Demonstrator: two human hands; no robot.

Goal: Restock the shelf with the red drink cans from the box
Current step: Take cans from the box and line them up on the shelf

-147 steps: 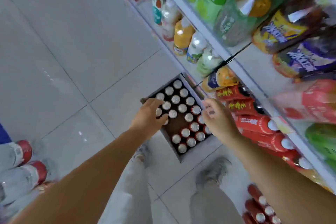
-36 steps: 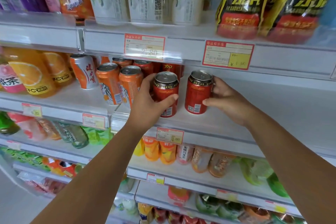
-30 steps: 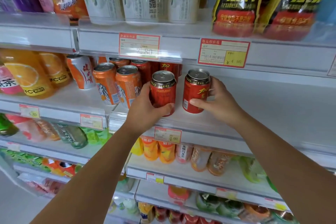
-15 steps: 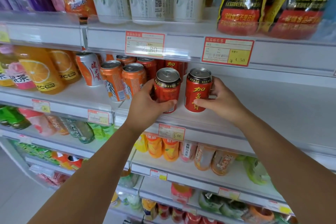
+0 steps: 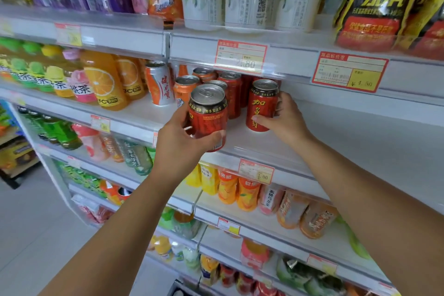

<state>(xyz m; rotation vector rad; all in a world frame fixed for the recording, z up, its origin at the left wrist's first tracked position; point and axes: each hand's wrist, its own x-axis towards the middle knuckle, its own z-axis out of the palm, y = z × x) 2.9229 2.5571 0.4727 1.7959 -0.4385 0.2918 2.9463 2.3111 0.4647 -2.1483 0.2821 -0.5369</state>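
My left hand (image 5: 185, 144) grips a red drink can (image 5: 208, 115) with a silver top, held upright at the front lip of the white shelf (image 5: 269, 149). A second red can (image 5: 262, 106) stands on the shelf to its right, with my right hand (image 5: 286, 120) wrapped around its lower right side. Behind them, more red cans (image 5: 232, 94) stand in rows under the upper shelf edge. The box is out of sight.
Orange cans (image 5: 183, 86) and an orange-and-silver can (image 5: 159, 85) stand left of the red ones, then orange juice bottles (image 5: 105, 81). Bare white shelf (image 5: 360, 137) stretches to the right. Price tags (image 5: 348, 72) hang on the shelf above; lower shelves hold more bottles.
My left hand has drawn its can nearer to me and slightly down, toward the shelf's front lip. The right hand stays on its standing can. The view has shifted left.
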